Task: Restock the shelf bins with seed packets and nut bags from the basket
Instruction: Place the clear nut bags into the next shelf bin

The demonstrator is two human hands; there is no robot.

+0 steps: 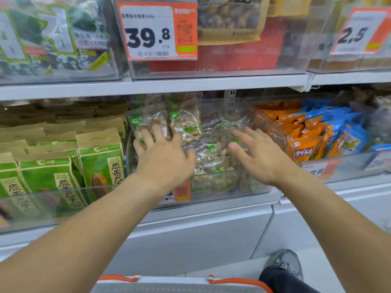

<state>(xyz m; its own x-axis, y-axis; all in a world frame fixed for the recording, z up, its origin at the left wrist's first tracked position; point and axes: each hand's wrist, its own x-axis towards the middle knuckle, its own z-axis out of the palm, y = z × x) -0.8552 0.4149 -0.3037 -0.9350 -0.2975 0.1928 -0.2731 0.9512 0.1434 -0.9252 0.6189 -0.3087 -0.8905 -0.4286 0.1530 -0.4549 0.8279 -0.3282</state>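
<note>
Nearest the camera, the basket is showing only its white rim and orange handles at the bottom edge, with a grey shoe beside it on the floor. Both forearms are reaching up and forward into the clear middle bin on the lower shelf. The left hand is lying palm-down with spread, slightly bent fingers pressing against the upright nut bags at the left of the bin; it is grasping nothing. The right hand is released, fingers straight and pointing left, resting on or hovering just over the loose pile of clear nut bags; contact cannot be confirmed. Green seed packets are standing in rows in the bin to the left. Orange and blue snack packs are filling the bin to the right. A price tag reading 39.8 is hanging on the upper shelf bin.
</note>
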